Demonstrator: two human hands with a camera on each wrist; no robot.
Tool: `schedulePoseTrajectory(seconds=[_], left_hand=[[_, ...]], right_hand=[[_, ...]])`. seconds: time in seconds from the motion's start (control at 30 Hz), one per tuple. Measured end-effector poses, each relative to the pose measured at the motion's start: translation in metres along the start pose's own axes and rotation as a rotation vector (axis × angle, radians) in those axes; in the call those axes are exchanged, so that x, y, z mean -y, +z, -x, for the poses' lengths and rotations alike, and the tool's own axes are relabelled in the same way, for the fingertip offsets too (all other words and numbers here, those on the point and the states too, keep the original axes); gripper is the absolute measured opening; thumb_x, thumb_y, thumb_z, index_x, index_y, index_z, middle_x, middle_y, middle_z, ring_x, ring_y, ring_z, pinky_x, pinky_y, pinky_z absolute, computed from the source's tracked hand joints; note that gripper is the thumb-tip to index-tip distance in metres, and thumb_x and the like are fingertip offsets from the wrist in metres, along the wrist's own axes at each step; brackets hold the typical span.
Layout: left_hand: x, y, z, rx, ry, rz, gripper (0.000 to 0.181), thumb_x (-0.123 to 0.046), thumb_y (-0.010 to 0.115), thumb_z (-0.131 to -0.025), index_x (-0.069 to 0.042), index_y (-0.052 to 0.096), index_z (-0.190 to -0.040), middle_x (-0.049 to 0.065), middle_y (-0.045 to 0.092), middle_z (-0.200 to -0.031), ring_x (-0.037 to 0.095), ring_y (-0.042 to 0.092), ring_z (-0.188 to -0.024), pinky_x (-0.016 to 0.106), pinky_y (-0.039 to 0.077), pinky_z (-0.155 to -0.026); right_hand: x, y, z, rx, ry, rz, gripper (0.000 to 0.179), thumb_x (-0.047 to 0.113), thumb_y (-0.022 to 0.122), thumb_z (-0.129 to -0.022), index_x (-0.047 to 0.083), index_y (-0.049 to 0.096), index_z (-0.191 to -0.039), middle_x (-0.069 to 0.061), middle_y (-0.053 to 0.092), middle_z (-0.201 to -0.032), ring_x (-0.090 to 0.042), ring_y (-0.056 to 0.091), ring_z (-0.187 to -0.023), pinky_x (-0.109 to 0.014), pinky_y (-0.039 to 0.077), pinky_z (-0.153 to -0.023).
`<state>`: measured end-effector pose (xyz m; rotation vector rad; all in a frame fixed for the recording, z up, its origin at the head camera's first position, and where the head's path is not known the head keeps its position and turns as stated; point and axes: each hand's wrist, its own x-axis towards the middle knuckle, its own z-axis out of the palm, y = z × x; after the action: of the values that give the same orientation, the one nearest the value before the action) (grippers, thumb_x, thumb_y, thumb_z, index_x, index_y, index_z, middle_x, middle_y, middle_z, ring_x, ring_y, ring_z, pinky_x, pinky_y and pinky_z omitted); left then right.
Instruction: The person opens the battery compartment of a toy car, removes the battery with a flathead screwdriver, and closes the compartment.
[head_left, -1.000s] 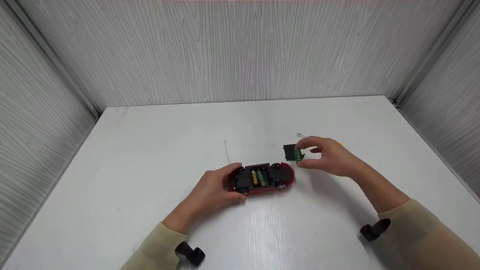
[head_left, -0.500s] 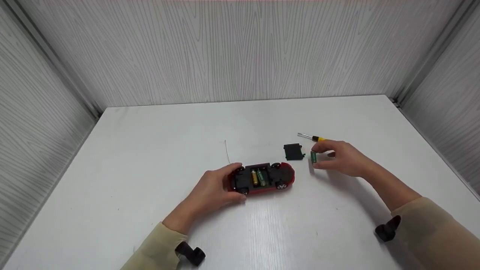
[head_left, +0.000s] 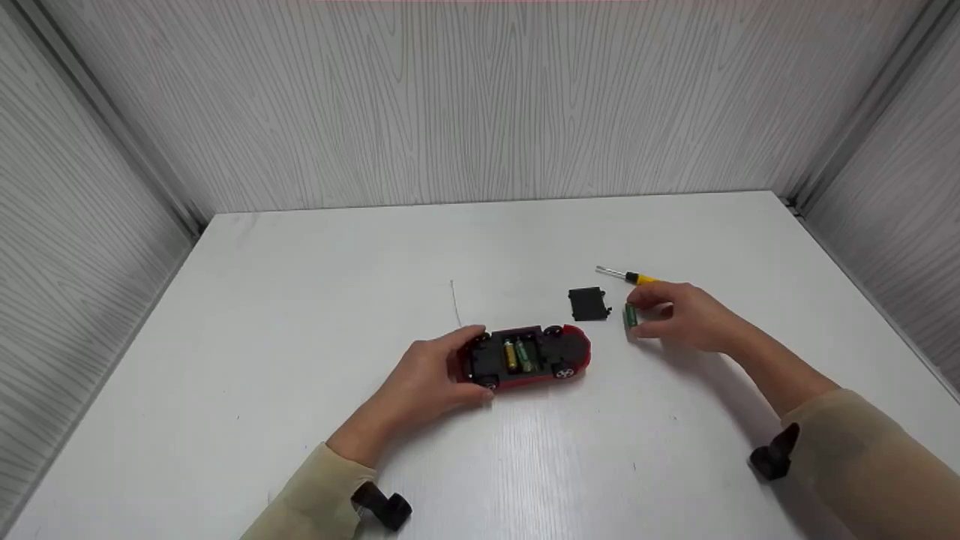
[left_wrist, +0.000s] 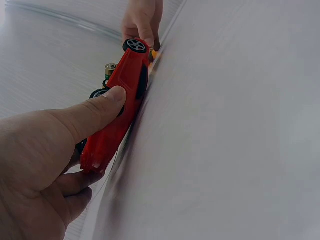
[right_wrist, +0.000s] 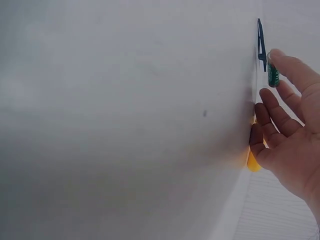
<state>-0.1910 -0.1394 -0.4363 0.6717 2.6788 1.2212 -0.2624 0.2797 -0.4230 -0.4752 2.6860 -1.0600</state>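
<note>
A red toy car [head_left: 534, 360] lies upside down on the table, its black underside with an uncovered battery compartment facing up. Inside that compartment sit a yellow battery [head_left: 511, 355] and a green battery [head_left: 523, 356]. My left hand [head_left: 429, 376] grips the car's left end, thumb on one side and fingers on the other; the left wrist view shows the thumb [left_wrist: 107, 105] pressed against its red side. Farther right, my right hand [head_left: 686, 319] pinches another green battery [head_left: 631, 316] between thumb and fingertips, low over the table. In the right wrist view this battery [right_wrist: 273, 75] stands roughly upright.
A black battery cover [head_left: 589, 304] lies between the car and my right hand. Behind that hand is a screwdriver [head_left: 630, 277] with a yellow and black handle, partly hidden. A thin wire antenna [head_left: 455, 304] extends from the car. Panels enclose the white table [head_left: 337, 262].
My right hand has moved right with the green battery, from over the battery cover to the table beside it, then stayed nearly still. The left hand and car hold their place.
</note>
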Motion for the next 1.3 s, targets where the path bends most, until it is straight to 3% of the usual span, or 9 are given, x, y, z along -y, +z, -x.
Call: schedulePoseTrajectory(seconds=[0.6, 1.3], left_hand=[[0.0003, 0.0003, -0.0014, 0.003, -0.005, -0.011, 0.087, -0.027, 0.095, -0.082, -0.016, 0.054, -0.157, 0.004, 0.065, -0.144, 0.022, 0.06, -0.131, 0.046, 0.045, -0.113], [-0.0011, -0.0011, -0.0014, 0.01, -0.013, -0.008, 0.088, -0.027, 0.095, -0.082, -0.015, 0.053, -0.157, 0.004, 0.065, -0.145, 0.022, 0.058, -0.134, 0.046, 0.044, -0.115]], right_hand=[[-0.0033, -0.0007, -0.0004, 0.02, 0.096, 0.064, 0.05, 0.029, 0.086, -0.091, 0.014, 0.069, -0.135, -0.012, 0.062, -0.132, -0.034, 0.057, -0.121, -0.049, 0.047, -0.105], [-0.006, -0.0015, 0.0001, 0.025, 0.093, 0.049, 0.056, 0.032, 0.085, -0.092, 0.014, 0.066, -0.14, -0.013, 0.06, -0.141, -0.035, 0.054, -0.127, -0.052, 0.044, -0.109]])
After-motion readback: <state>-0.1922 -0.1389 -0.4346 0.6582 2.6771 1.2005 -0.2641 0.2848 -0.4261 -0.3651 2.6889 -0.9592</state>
